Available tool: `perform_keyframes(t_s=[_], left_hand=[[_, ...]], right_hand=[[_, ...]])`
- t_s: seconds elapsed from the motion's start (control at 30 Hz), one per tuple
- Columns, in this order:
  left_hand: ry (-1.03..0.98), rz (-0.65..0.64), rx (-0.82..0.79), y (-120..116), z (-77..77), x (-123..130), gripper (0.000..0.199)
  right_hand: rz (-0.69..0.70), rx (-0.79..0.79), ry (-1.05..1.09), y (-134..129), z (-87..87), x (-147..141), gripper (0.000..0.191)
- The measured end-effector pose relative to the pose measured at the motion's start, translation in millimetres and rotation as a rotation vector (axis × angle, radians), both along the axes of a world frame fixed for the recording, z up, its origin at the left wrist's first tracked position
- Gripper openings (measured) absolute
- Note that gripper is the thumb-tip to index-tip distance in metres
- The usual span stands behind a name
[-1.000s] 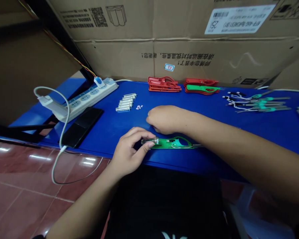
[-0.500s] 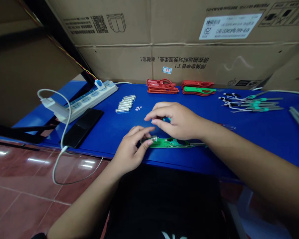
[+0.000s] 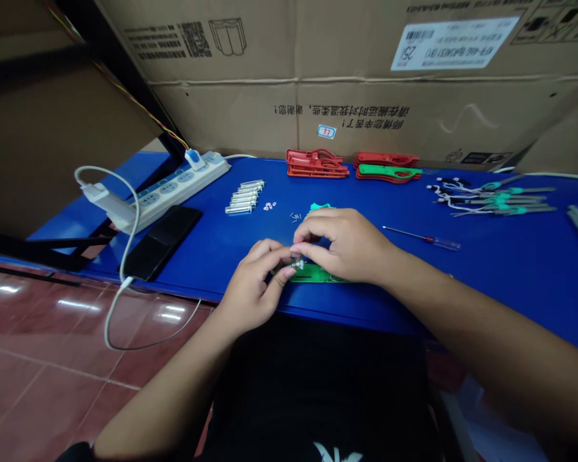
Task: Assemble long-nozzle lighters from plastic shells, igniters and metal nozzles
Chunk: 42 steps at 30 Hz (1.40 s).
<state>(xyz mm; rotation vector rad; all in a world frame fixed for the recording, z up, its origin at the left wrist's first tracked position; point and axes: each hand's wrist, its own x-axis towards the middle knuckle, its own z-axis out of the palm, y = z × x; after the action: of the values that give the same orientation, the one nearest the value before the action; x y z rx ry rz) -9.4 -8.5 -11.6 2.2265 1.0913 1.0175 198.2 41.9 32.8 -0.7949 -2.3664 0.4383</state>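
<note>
Clear tube [image 3: 297, 264], pinched by the left hand [image 3: 256, 282], hung at one end of a green shell [image 3: 311, 274]; the right hand [image 3: 347, 244] pressed fingertips together beside it, contents indiscernible. Apparent fitting work next demanded steady alignment.

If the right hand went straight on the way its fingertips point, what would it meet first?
Most likely the left hand, where it pinches the small clear cylinder; the right hand looks almost against it, though depth is unclear.
</note>
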Motion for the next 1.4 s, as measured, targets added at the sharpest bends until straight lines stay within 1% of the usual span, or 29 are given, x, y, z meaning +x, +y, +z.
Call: perform_keyframes(t_s=[0.07, 0.2, 0.43, 0.6, 0.77, 0.83, 1.03, 1.2, 1.3, 1.4], left_hand=[[-0.004, -0.008, 0.029, 0, -1.5, 0, 0.022], [-0.006, -0.014, 0.094, -1, -3.1, 2, 0.023], [0.003, 0.007, 0.123, -3, -2.9, 2, 0.025], [0.015, 0.025, 0.129, -3, -3.3, 2, 0.024], [0.019, 0.039, 0.134, -4, -4.9, 5, 0.026], [0.043, 0.031, 0.164, -4, -4.9, 6, 0.031], [0.093, 0.011, 0.225, -6, -5.0, 7, 0.035], [0.091, 0.066, 0.181, -6, -5.8, 7, 0.039], [0.105, 0.042, 0.234, -5, -6.4, 7, 0.039], [0.090, 0.044, 0.281, -5, -7.2, 7, 0.042]], right_hand=[[-0.012, -0.025, 0.013, 0, -0.4, 1, 0.008], [0.014, -0.068, 0.027, -1, -0.2, 0, 0.006], [0.070, -0.065, -0.034, -1, -3.1, 2, 0.014], [0.079, -0.003, -0.099, -2, -1.6, 6, 0.014], [0.073, 0.183, -0.380, -2, 8.2, 18, 0.019], [0.088, 0.199, -0.437, -2, 11.1, 21, 0.021], [0.056, 0.145, -0.346, -4, 14.0, 20, 0.017], [0.020, 0.147, -0.411, -5, 13.7, 17, 0.019], [-0.006, 0.151, -0.415, -4, 12.2, 15, 0.018], [0.000, 0.110, -0.354, -3, 10.4, 14, 0.016]])
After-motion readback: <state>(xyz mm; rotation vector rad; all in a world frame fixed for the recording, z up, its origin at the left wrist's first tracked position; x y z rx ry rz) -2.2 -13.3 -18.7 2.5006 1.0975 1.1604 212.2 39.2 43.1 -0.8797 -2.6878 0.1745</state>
